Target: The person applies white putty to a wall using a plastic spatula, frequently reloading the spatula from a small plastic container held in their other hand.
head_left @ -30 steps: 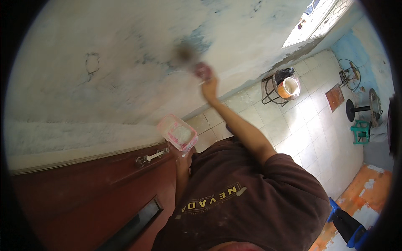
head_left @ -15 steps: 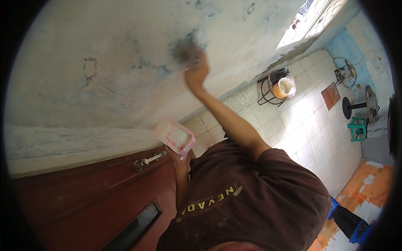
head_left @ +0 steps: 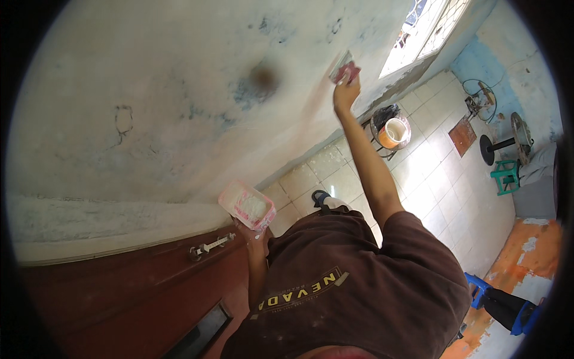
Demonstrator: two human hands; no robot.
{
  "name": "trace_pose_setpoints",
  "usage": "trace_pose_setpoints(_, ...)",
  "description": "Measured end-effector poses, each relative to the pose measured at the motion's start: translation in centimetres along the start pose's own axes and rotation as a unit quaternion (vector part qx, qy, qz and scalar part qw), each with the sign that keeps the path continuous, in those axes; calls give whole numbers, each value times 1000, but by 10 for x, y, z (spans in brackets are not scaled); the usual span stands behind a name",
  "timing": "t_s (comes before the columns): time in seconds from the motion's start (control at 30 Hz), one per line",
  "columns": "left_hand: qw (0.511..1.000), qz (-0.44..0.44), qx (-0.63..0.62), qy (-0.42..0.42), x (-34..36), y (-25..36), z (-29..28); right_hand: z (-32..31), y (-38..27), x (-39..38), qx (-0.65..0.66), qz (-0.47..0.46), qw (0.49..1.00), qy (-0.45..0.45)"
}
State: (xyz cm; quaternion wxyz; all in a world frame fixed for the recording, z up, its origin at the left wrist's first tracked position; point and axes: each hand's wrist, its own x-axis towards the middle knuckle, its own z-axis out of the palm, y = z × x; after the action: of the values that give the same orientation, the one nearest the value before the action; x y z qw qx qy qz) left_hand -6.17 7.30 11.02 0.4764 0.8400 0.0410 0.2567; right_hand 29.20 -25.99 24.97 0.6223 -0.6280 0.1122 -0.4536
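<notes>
My right hand (head_left: pixel 347 93) grips a scraper (head_left: pixel 344 67) with a reddish holder and pale blade, against or very close to the patchy white wall (head_left: pixel 179 72), left of the window. My left hand (head_left: pixel 251 232) is closed beneath a pink-rimmed plastic tray (head_left: pixel 246 203) holding white paste, beside a brown door (head_left: pixel 107 299) with a metal bolt (head_left: pixel 212 242). A dark blurred spot overlies the wall at mid-upper view.
A stool (head_left: pixel 405 133) holds an orange bucket (head_left: pixel 388 137) and black bag on the tiled floor (head_left: pixel 430 191). A window (head_left: pixel 436 27) is top right. A green stool (head_left: pixel 504 175), black pedestal (head_left: pixel 485 151), cable and blue chair (head_left: pixel 478 287) stand rightward.
My right hand with the scraper has swept to the right along the wall. The view has shifted slightly, and my sandalled foot now shows.
</notes>
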Motion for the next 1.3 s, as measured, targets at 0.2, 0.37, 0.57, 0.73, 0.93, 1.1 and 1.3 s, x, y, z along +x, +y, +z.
trace_pose_setpoints(0.2,747,-288,-598,37,10,16,-4,76,-86,-12,9,-10,1000,8)
trace_pose_setpoints(0.37,680,-318,-661,21,23,18,-5,91,-189,-157,57,-282,915,-282)
trace_pose_setpoints(0.57,609,-350,-710,61,23,22,-5,43,-93,-150,178,-127,948,-231)
trace_pose_setpoints(0.73,843,-267,-465,44,2,13,-2,-7,-35,22,-116,7,992,57)
trace_pose_setpoints(0.93,936,-174,-306,21,-9,7,-15,78,-135,-33,-158,-152,975,-29)
trace_pose_setpoints(1.1,792,-289,-537,19,1,10,-5,55,-199,-146,63,-202,928,-307)
trace_pose_setpoints(1.3,663,-355,-658,40,21,15,13,-5,-106,-51,82,-9,987,-137)
